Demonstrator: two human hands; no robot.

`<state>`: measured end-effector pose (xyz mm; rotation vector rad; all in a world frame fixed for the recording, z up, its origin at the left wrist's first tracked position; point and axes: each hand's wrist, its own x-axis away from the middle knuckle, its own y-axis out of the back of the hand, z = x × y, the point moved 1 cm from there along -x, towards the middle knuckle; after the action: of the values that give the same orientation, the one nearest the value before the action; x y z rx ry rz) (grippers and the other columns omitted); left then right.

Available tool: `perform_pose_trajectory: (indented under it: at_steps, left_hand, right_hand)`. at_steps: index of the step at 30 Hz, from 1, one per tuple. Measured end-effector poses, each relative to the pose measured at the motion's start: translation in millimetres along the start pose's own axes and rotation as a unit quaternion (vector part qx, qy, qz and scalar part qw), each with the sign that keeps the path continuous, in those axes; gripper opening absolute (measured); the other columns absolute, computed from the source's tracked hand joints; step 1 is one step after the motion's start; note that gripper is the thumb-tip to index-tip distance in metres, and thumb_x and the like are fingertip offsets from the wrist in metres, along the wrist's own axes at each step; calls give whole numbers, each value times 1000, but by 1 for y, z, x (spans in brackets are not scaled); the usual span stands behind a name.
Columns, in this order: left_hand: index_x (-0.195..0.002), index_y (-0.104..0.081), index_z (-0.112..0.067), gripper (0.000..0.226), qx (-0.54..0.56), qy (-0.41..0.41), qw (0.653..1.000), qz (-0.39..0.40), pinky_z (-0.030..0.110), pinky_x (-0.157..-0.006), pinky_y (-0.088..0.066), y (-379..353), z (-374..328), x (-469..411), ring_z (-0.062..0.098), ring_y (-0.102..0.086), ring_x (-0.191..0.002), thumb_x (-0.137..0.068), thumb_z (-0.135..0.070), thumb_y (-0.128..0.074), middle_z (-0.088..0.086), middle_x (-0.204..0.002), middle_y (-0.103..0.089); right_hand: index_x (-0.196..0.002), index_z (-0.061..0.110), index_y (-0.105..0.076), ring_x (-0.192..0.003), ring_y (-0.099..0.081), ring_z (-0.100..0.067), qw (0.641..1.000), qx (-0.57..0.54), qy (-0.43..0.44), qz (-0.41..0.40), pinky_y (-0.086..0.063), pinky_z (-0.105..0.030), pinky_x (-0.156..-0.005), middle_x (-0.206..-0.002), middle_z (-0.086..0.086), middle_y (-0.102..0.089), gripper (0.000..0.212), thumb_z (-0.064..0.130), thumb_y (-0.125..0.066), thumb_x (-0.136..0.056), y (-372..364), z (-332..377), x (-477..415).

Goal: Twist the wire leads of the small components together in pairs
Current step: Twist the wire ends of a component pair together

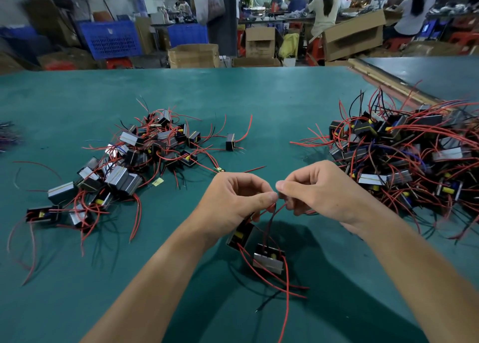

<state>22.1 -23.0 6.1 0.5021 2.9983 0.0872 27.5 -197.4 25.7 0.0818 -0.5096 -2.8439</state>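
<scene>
Two hands pinch one pair's wire leads (272, 214) together above the counter (259, 104).

The left hand (233, 200) and right hand (318, 194) meet tip to tip, and the fingers (264, 197) of each are curled and pressed onto the red and dark leads at one spot. The two components (268, 262) those leads belong to sit just below the fingers, one tucked under the left palm and one lying on the counter. This pair looks to be mid-twist. A loose heap (124, 161) left of the fingers may be finished work, though no joins can be made out. The larger tangled heap (404, 156) to their right is probably what remains, so much seems left to do. Far beyond the fingers, past the counter's edge, stand cardboard boxes (193, 54) and blue crates (111, 39), whose contents cannot be seen.
</scene>
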Motion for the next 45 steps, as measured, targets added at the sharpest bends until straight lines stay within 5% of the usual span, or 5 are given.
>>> perform_pose_trajectory:
  at_steps: [19, 26, 35, 40, 45]
  left_hand:
    - [-73, -72, -9, 12, 0, 49, 999, 22, 16, -47, -39, 0, -1, 2, 8, -46, -46, -85, -7, -70, 1, -61, -69]
    - [-67, -73, -14, 21, 45, 67, 996, 34, 16, -48, -44, 0, 0, 1, 6, -51, -48, -84, -4, -68, 0, -61, -68]
    - [-73, -72, -13, 14, 39, 80, 995, 44, 15, -49, -45, 3, 3, -1, 6, -50, -47, -85, -8, -68, 0, -63, -69]
    - [-71, -71, -12, 6, 49, 64, 995, 62, 15, -47, -42, 4, 3, 0, 7, -49, -44, -75, -17, -73, 0, -61, -68]
    - [-71, -69, -13, 4, 78, 54, 993, 77, 15, -49, -45, 4, 5, 1, 8, -52, -48, -71, -14, -73, 1, -61, -67]
  right_hand:
    - [-77, 16, -73, -54, -55, -3, 983, 73, 162, 38, -42, -12, -53, -64, -2, -69, 14, 3, -71, -83, 7, -7, -2]
    - [-82, 20, -76, -63, -62, -6, 985, 65, 153, 54, -50, -20, -59, -72, -3, -73, 22, -2, -74, -80, 11, -5, 1]
    - [-67, 15, -73, -57, -53, -14, 987, 6, 155, 45, -40, -23, -54, -64, -9, -68, 30, -12, -72, -79, 5, -2, 2]
    - [-74, 7, -73, -60, -62, -15, 990, -18, 115, 84, -47, -22, -59, -67, -14, -69, 4, 8, -72, -78, 12, -2, 3]
    - [-74, 4, -72, -59, -62, -13, 988, -42, 103, 105, -49, -17, -58, -66, -8, -71, 10, -2, -79, -72, 13, -4, 3]
